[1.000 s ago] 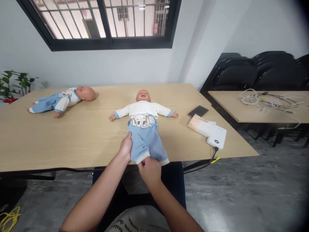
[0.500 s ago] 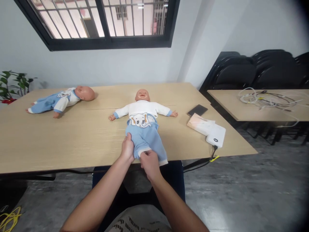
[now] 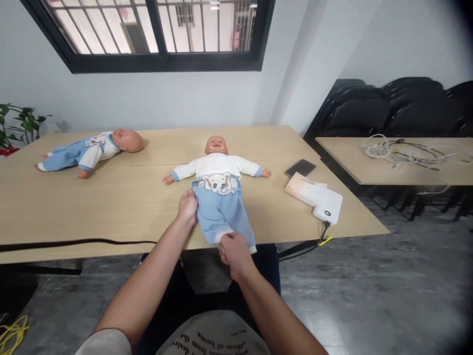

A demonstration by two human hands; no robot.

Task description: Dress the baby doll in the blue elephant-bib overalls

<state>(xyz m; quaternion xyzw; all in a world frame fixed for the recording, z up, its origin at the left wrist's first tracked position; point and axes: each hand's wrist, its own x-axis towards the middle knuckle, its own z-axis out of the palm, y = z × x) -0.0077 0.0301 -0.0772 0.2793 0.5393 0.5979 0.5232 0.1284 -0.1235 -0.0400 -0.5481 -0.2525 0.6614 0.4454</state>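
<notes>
Yellow cord (image 3: 15, 329): coiled on the floor, far left. Potted plant (image 3: 24, 122): partly shown behind the tabletop (image 3: 121, 212).

Second doll (image 3: 72, 154): laid on the tabletop, left, apart from the work; fully clothed in white and blue, its feet exposed below the trouser cuffs.

Left hand (image 3: 187, 206): closed on the outer side of the blue trousers, near the waist.

First doll (image 3: 217, 167): laid face up at the middle of the tabletop, head toward the wall, arms spread. White top (image 3: 221, 163): judged complete, both arms being sleeved and both small hands exposed beyond the blue cuffs. Blue trousers (image 3: 223, 212): laid over the lower body, elephant patch (image 3: 220, 184) at the waist, just below the top; judged only partly fitted, since no foot is shown at either white cuff. Whether the legs are fully inserted cannot be told.

Right hand (image 3: 235, 250): fingers curled, the nearer white cuff apparently pinched between them; fingertips partly hidden.

Dark phone-like device (image 3: 300, 168), tissue packet (image 3: 303, 188) and white device (image 3: 328, 207): grouped at right, untouched; a cable is plugged into the last. Cables (image 3: 401, 152): heaped on a separate tabletop, far right.
</notes>
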